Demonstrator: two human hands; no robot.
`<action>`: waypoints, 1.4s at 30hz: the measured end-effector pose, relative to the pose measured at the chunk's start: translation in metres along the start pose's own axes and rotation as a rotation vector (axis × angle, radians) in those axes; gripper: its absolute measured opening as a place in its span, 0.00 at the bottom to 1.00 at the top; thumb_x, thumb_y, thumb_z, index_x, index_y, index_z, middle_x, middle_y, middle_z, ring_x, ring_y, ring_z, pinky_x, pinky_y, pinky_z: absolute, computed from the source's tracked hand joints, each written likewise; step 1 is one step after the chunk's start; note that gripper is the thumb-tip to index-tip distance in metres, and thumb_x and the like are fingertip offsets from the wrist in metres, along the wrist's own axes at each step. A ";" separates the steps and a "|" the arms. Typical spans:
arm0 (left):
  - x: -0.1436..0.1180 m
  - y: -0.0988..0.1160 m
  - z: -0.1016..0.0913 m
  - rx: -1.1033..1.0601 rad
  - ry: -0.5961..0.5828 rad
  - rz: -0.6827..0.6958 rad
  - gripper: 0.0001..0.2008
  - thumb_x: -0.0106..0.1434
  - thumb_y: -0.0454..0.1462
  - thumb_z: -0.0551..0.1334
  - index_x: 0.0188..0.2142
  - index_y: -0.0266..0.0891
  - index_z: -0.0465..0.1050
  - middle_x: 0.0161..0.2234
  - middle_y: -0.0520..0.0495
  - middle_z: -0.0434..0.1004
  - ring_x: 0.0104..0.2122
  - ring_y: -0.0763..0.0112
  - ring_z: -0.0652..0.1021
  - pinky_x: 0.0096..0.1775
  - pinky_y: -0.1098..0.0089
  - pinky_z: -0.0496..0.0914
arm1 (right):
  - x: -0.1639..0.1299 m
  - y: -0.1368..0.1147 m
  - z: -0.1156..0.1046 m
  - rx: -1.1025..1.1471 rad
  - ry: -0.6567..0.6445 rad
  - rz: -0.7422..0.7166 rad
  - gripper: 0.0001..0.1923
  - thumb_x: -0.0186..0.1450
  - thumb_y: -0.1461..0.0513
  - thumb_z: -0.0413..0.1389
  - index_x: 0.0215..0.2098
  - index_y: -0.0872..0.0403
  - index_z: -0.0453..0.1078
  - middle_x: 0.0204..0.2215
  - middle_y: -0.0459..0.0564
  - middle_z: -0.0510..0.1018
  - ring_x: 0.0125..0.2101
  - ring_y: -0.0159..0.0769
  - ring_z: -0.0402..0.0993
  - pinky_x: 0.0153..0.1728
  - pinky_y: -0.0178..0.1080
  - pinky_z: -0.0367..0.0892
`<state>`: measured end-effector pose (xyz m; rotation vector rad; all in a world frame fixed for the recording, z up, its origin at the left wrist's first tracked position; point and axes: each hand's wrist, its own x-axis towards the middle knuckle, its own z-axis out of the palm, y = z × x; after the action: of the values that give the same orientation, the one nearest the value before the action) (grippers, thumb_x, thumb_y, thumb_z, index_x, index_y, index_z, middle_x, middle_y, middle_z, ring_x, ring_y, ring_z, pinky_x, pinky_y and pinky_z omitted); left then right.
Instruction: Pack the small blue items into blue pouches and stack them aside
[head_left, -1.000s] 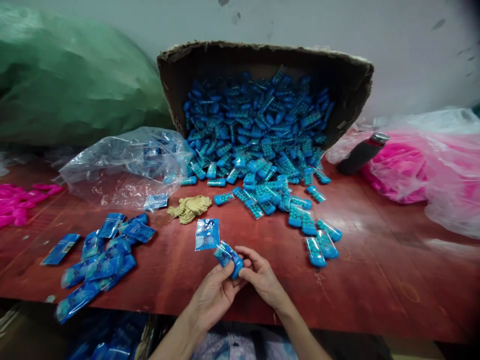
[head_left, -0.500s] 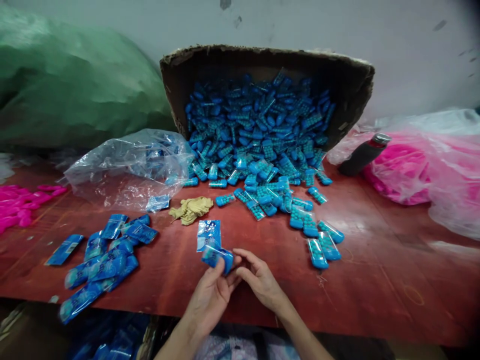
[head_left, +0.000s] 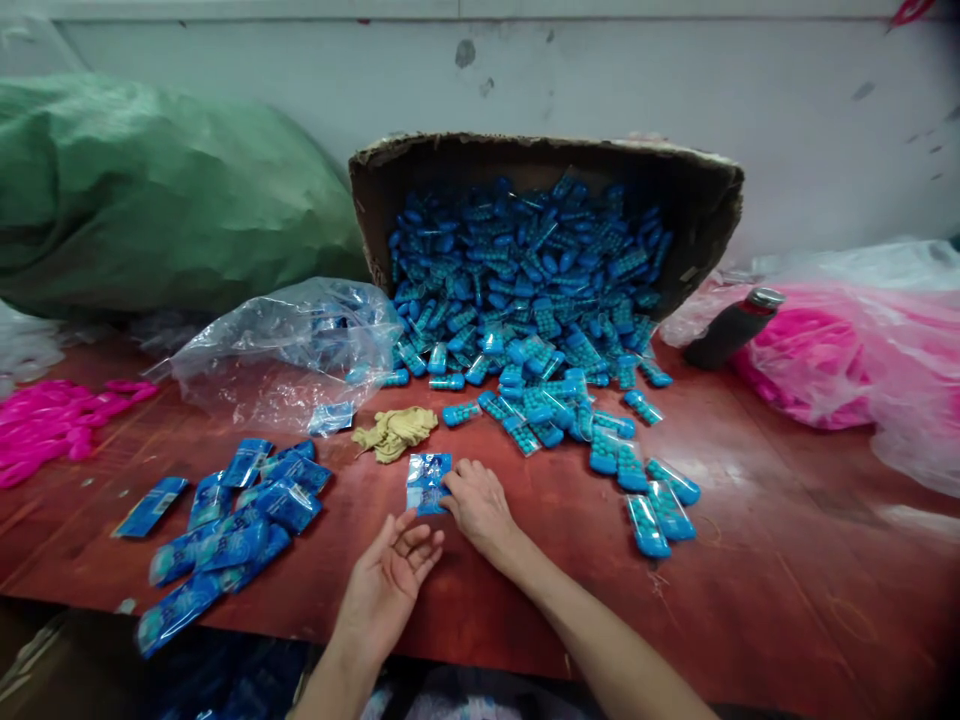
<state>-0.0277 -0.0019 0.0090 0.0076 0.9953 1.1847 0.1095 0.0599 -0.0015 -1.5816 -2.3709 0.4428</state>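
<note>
A flat blue printed sleeve (head_left: 428, 484) lies on the red table in front of me. My right hand (head_left: 478, 508) has its fingers and thumb curled closed at the sleeve's right edge. Just below the sleeve, my left hand (head_left: 396, 565) is palm up with fingers loosely apart, holding nothing. Left of it lies a pile of small packs in blue sleeves (head_left: 232, 545). Clear packs of turquoise balls with blue ends (head_left: 540, 400) spill toward me from a cardboard box (head_left: 705, 215) tipped on its side.
A crumpled yellow glove (head_left: 395, 434) and a clear plastic bag (head_left: 277, 345) lie behind the sleeve. Pink pieces (head_left: 56, 425) are at far left, below a large green sack (head_left: 172, 200). A dark bottle (head_left: 731, 330) and a bag of pink items (head_left: 810, 365) stand right.
The blue pack that was in my left hand has left it; another pack now lies on the left pile. My left hand has opened, and my right hand has reached the flat sleeve.
</note>
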 end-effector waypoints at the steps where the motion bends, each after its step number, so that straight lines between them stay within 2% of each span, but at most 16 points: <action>1: 0.001 -0.004 0.002 0.038 0.010 0.016 0.06 0.56 0.32 0.56 0.33 0.34 0.70 0.23 0.46 0.77 0.31 0.64 0.78 0.40 0.60 0.69 | 0.000 0.000 0.002 -0.008 0.000 -0.002 0.03 0.60 0.62 0.53 0.34 0.52 0.68 0.34 0.50 0.71 0.36 0.39 0.65 0.34 0.38 0.59; 4: 0.005 -0.007 0.005 0.217 0.058 0.127 0.06 0.54 0.34 0.59 0.34 0.36 0.69 0.22 0.49 0.76 0.26 0.67 0.77 0.36 0.64 0.69 | -0.006 0.001 0.003 -0.038 -0.007 -0.013 0.03 0.62 0.64 0.51 0.32 0.52 0.67 0.32 0.49 0.71 0.35 0.37 0.65 0.33 0.36 0.58; 7: 0.012 -0.001 0.003 0.565 0.149 0.412 0.09 0.52 0.37 0.61 0.35 0.38 0.70 0.24 0.49 0.75 0.25 0.68 0.74 0.36 0.65 0.67 | -0.005 0.006 -0.001 -0.044 -0.013 -0.032 0.03 0.62 0.61 0.52 0.31 0.52 0.67 0.31 0.47 0.71 0.33 0.34 0.66 0.32 0.34 0.58; 10: 0.026 0.006 0.001 0.918 0.166 0.775 0.10 0.51 0.38 0.62 0.34 0.41 0.73 0.35 0.44 0.75 0.41 0.60 0.72 0.48 0.63 0.59 | 0.011 0.007 -0.001 -0.056 0.015 -0.016 0.07 0.61 0.58 0.53 0.36 0.51 0.66 0.34 0.47 0.71 0.36 0.35 0.66 0.32 0.34 0.58; 13: 0.041 0.008 0.001 1.046 0.130 0.903 0.11 0.48 0.36 0.64 0.34 0.43 0.74 0.44 0.41 0.73 0.54 0.55 0.60 0.56 0.60 0.44 | 0.030 0.004 0.005 -0.081 0.043 0.022 0.07 0.61 0.58 0.53 0.36 0.52 0.66 0.35 0.50 0.70 0.38 0.39 0.65 0.32 0.36 0.58; 17: 0.047 0.004 0.002 1.060 0.045 0.850 0.10 0.48 0.34 0.64 0.33 0.43 0.75 0.45 0.40 0.72 0.55 0.54 0.58 0.56 0.58 0.39 | 0.038 0.000 0.013 -0.093 0.053 0.026 0.04 0.63 0.64 0.49 0.33 0.53 0.66 0.33 0.51 0.71 0.36 0.39 0.65 0.32 0.36 0.57; 21: 0.036 -0.001 0.002 0.852 0.098 0.815 0.14 0.45 0.34 0.66 0.35 0.44 0.74 0.42 0.43 0.73 0.50 0.57 0.65 0.53 0.63 0.53 | 0.025 0.003 0.008 -0.076 0.065 0.026 0.06 0.63 0.65 0.48 0.30 0.54 0.65 0.31 0.51 0.71 0.34 0.38 0.65 0.32 0.36 0.57; 24: 0.028 -0.006 0.006 0.631 0.223 0.679 0.22 0.43 0.36 0.67 0.41 0.41 0.70 0.36 0.45 0.75 0.35 0.64 0.74 0.37 0.68 0.66 | 0.008 0.003 -0.002 -0.051 0.093 0.032 0.06 0.64 0.64 0.46 0.31 0.53 0.64 0.31 0.50 0.70 0.34 0.36 0.65 0.34 0.35 0.58; 26: 0.025 -0.009 0.011 0.561 0.223 0.523 0.23 0.42 0.37 0.68 0.40 0.38 0.69 0.29 0.48 0.75 0.25 0.70 0.73 0.26 0.72 0.65 | -0.005 0.000 -0.008 0.015 0.127 0.012 0.07 0.64 0.64 0.46 0.31 0.53 0.64 0.31 0.49 0.70 0.34 0.35 0.65 0.35 0.35 0.58; 30: 0.020 -0.015 0.022 0.496 0.093 0.343 0.14 0.43 0.40 0.66 0.29 0.33 0.72 0.21 0.50 0.74 0.21 0.74 0.72 0.22 0.75 0.63 | -0.025 -0.008 -0.008 0.430 0.174 -0.042 0.06 0.63 0.65 0.46 0.32 0.53 0.65 0.30 0.48 0.71 0.33 0.35 0.66 0.36 0.36 0.60; 31: 0.019 -0.016 0.023 0.449 0.069 0.316 0.13 0.43 0.40 0.66 0.28 0.33 0.73 0.21 0.50 0.74 0.21 0.74 0.72 0.22 0.75 0.63 | -0.027 -0.009 -0.005 0.595 0.189 0.006 0.05 0.62 0.64 0.48 0.35 0.52 0.65 0.31 0.48 0.71 0.33 0.34 0.66 0.36 0.35 0.61; 33: 0.016 -0.020 0.025 0.353 0.049 0.266 0.13 0.42 0.40 0.67 0.27 0.33 0.73 0.21 0.49 0.74 0.20 0.73 0.72 0.22 0.74 0.63 | -0.027 -0.009 0.001 0.962 0.177 0.177 0.12 0.58 0.62 0.53 0.41 0.53 0.62 0.33 0.47 0.72 0.30 0.32 0.67 0.32 0.34 0.63; 35: 0.015 -0.023 0.024 0.333 0.064 0.256 0.13 0.41 0.39 0.67 0.27 0.33 0.73 0.19 0.50 0.73 0.19 0.74 0.71 0.20 0.74 0.62 | -0.026 -0.008 0.008 1.218 0.094 0.318 0.15 0.54 0.58 0.55 0.38 0.55 0.63 0.26 0.44 0.71 0.23 0.29 0.66 0.24 0.32 0.62; 37: 0.016 -0.026 0.021 0.401 0.123 0.301 0.12 0.40 0.40 0.67 0.23 0.33 0.73 0.16 0.51 0.71 0.17 0.74 0.70 0.19 0.74 0.62 | -0.025 -0.007 0.012 1.294 0.026 0.368 0.11 0.54 0.56 0.55 0.28 0.56 0.64 0.17 0.41 0.66 0.17 0.27 0.60 0.18 0.30 0.58; 39: 0.018 -0.029 0.019 0.492 0.179 0.364 0.12 0.40 0.41 0.67 0.21 0.33 0.72 0.15 0.53 0.70 0.16 0.75 0.68 0.19 0.74 0.61 | -0.026 -0.007 0.013 1.266 0.052 0.383 0.11 0.55 0.56 0.54 0.22 0.55 0.62 0.15 0.39 0.62 0.16 0.25 0.57 0.17 0.29 0.55; 42: 0.023 -0.032 0.018 0.553 0.223 0.410 0.12 0.40 0.41 0.67 0.22 0.34 0.72 0.15 0.54 0.69 0.15 0.76 0.67 0.19 0.74 0.61 | -0.031 -0.011 0.015 1.200 0.147 0.425 0.11 0.55 0.58 0.53 0.19 0.55 0.60 0.15 0.39 0.61 0.18 0.25 0.56 0.18 0.29 0.53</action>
<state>0.0092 0.0101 -0.0105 0.5493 1.5461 1.2573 0.1066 0.0256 -0.0127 -1.3362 -1.1258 1.4115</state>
